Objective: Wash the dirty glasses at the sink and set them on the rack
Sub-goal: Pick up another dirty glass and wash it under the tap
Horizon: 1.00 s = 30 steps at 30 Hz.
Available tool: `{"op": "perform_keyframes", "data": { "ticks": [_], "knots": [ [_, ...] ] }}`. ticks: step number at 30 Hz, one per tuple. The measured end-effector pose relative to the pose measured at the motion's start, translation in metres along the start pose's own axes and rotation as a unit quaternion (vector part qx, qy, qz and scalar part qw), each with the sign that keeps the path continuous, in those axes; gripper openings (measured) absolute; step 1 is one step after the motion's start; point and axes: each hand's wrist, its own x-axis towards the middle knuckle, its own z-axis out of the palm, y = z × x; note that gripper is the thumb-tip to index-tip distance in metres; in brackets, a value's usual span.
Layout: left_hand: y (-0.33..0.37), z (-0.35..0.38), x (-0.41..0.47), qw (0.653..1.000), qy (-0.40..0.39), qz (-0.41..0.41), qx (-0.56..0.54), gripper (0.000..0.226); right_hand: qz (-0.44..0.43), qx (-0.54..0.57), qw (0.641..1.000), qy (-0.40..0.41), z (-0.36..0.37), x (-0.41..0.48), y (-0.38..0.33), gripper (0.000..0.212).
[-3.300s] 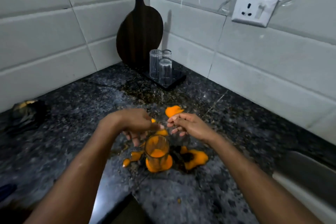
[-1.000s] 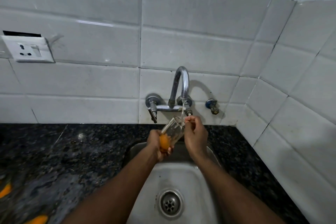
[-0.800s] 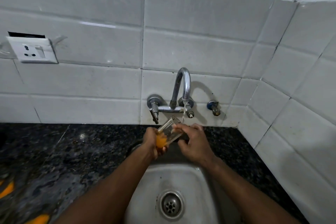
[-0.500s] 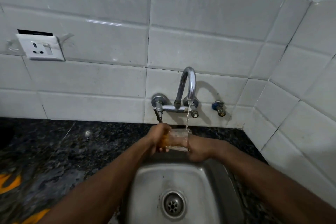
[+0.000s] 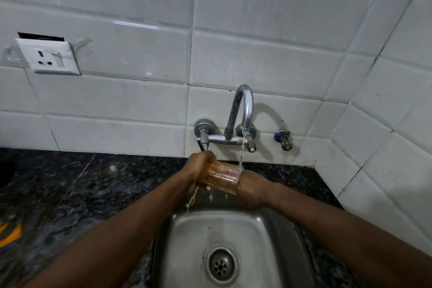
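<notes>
A clear glass (image 5: 223,176) smeared with orange lies almost sideways over the steel sink (image 5: 187,236), its mouth to the right. My left hand (image 5: 198,168) grips its base end. The fingers of my right hand (image 5: 251,188) reach into the glass mouth; they are hidden inside. A thin stream from the chrome tap (image 5: 243,110) falls onto the glass rim. Orange-tinted water drips from under my left hand into the basin. No rack is in view.
The drain (image 5: 221,265) sits in the middle of the basin. Black granite counter (image 5: 81,189) runs left of the sink, with orange scraps (image 5: 10,231) at its left edge. A wall socket (image 5: 48,57) is on the white tiles; a small valve (image 5: 284,140) is right of the tap.
From 3.3 s ago the glass went from the counter to the sink. Over the last second it tipped flatter, my right fingers went into its mouth, and orange water began running off.
</notes>
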Motion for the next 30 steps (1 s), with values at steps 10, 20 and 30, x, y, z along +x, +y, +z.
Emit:
{"op": "perform_keyframes", "data": {
  "ticks": [10, 20, 30],
  "knots": [
    [0.003, -0.007, 0.004, 0.998, 0.015, -0.058, -0.001, 0.035, 0.097, 0.031, 0.991, -0.082, -0.004, 0.011, -0.005, 0.038],
    [-0.002, -0.009, 0.003, 0.996, 0.071, -0.016, 0.055, 0.029, -0.03, -0.116, 0.993, 0.004, 0.016, 0.012, 0.011, 0.047],
    [-0.002, 0.0, 0.001, 0.993, 0.069, -0.014, 0.094, 0.034, 0.057, -0.013, 0.998, -0.032, 0.002, 0.004, 0.008, 0.044]
  ]
}}
